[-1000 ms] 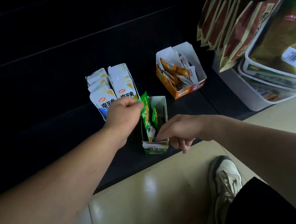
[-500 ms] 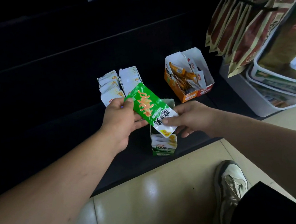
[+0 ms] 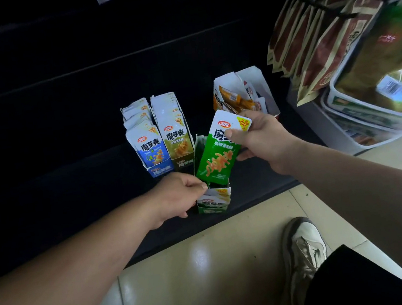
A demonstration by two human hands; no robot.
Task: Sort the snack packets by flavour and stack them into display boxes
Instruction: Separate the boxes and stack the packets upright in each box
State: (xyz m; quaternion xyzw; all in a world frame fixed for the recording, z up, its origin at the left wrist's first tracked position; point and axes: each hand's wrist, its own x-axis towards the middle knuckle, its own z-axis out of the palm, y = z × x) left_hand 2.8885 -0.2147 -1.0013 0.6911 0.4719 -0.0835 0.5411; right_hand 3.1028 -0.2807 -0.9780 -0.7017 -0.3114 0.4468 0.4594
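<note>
the right hand pinches the white top of a green foil snack packet, thumb in front and fingers behind, holding it tilted with its lower end at the open top of a narrow green cardboard display box. the left hand pinches that box's left wall. the box stands at the near edge of the black shelf (more green packets sit inside). just beyond, to the left, are a row of blue-and-white packets and a row of olive-and-white packets; far right, an orange-and-white cardboard box.
</note>
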